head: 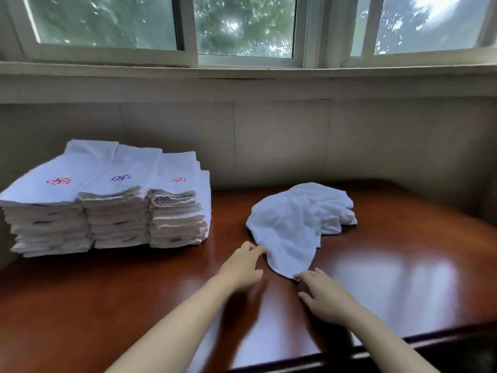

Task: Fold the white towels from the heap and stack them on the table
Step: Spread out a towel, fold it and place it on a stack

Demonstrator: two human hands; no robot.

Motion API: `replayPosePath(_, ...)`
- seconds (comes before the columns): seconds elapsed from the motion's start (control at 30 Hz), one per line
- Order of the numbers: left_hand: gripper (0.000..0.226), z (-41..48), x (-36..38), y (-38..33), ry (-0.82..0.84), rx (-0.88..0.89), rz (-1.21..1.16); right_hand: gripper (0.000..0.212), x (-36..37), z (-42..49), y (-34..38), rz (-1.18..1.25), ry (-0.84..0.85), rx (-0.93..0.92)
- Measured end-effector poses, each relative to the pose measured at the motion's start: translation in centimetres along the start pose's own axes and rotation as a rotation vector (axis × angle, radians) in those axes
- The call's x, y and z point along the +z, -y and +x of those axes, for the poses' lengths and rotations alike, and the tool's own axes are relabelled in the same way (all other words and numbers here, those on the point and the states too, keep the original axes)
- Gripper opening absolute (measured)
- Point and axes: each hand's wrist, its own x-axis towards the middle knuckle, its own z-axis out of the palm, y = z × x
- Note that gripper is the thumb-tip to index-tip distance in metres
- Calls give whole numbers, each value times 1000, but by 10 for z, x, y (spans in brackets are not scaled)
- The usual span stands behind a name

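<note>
heap of white towels (301, 216): crumpled and unfolded, lying on the right half of a polished reddish-brown wooden table (403, 278), its nearest flap trailing toward the table's front edge. left hand (242, 267): reaching in from the lower centre, fingertips pinching the left edge of that near flap; slightly blurred. right hand (325, 297): just right of the left hand, palm down, fingers loosely bent, fingertips touching the flap's lowest corner; whether they actually grip the cloth cannot be told. both forearms bare, extending from the bottom of the frame. folded towels (107, 200): three tall stacks standing side by side and touching on the left part of the table, well apart from the heap, against the wall. top towel of the left stack bears a red embroidered emblem (58, 181); top of the middle stack a blue emblem (121, 177); top of the right stack a smaller red emblem (178, 180). pale panelled wall (282, 141) behind the table; above it a white-framed window (242, 28) showing green foliage and bright sky.
</note>
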Motion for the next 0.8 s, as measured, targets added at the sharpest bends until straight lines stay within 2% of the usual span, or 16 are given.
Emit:
replayPosePath(0.07,53,9,17,-14,-2,26,69,45,-5,-2,-6,-5,62,-11)
replayPosePath(0.2,25,21,41,-37,-105,44,31,47,-21,-3,-8,-49,179,1)
replayPosePath(0.33,18,22,49,-43,-168,59,-38,50,-32,-4,-2,-23,131,-3)
replayPosePath(0.43,16,18,50,-36,-147,107,-56,46,-30,-9,2,3,173,-2)
replayPosePath(0.57,50,14,42,-32,-59,141,10,40,-26,-14,2,-5,224,-2)
replayPosePath(0.63,41,11,38,-36,-53,129,119,41,-26,-15,3,-28,224,9)
replayPosePath(0.7,20,9,35,-40,-78,126,176,41,-27,-14,5,-21,216,21)
replayPosePath(0.8,25,-1,33,-39,-69,117,201,49,-27,-14,7,32,179,39)
